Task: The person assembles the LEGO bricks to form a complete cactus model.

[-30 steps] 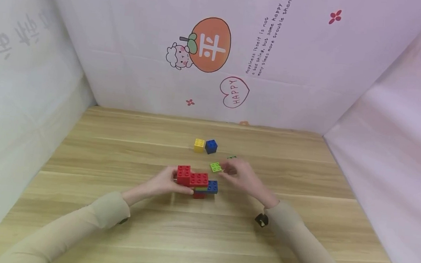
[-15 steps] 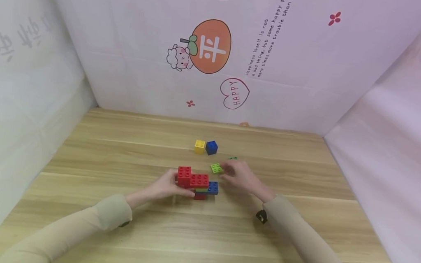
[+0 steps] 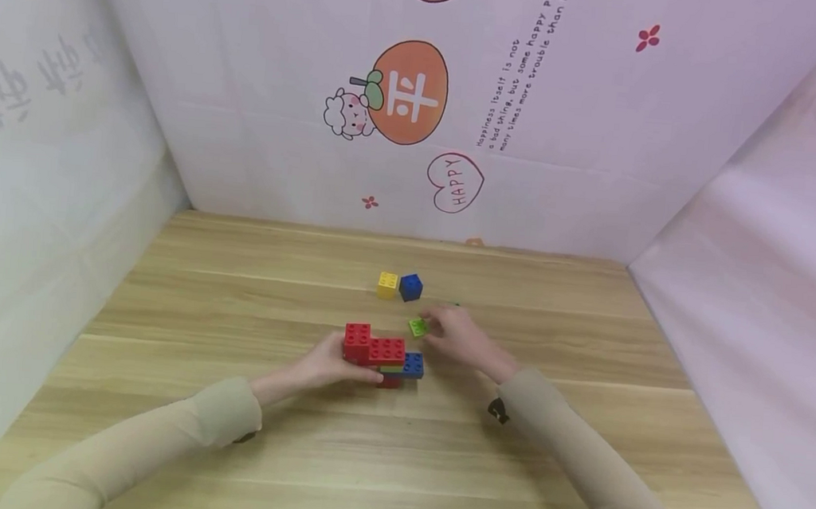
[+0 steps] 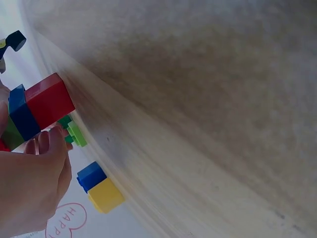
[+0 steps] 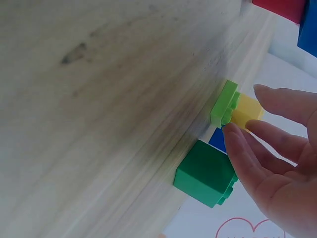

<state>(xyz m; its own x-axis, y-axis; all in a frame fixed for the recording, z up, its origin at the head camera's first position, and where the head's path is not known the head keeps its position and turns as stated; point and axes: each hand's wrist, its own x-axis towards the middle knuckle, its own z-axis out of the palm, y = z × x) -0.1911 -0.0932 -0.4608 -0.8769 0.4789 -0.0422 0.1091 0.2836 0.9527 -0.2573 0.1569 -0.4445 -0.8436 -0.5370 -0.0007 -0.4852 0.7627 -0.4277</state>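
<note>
My left hand (image 3: 327, 362) grips a built-up stack of building bricks (image 3: 386, 352), red on top with thin lime and blue layers beneath and a red brick at the bottom. My right hand (image 3: 460, 338) reaches over a flat lime-green brick (image 3: 416, 329) lying studs up on the table. In the right wrist view, thumb and fingers are apart and nothing is held between them; a fingertip overlaps the edge of the lime brick (image 5: 224, 105), and touch cannot be told. Beside those fingers stands a dark green brick (image 5: 205, 173), mostly hidden behind the hand in the head view.
A yellow brick (image 3: 387, 286) and a blue brick (image 3: 411, 287) stand side by side farther back on the wooden table (image 3: 248, 274). White printed cloth (image 3: 279, 156) encloses the back and both sides.
My right hand has shifted slightly left, its fingers now over part of the lime brick. The left hand keeps its hold on the stack, nearly still.
</note>
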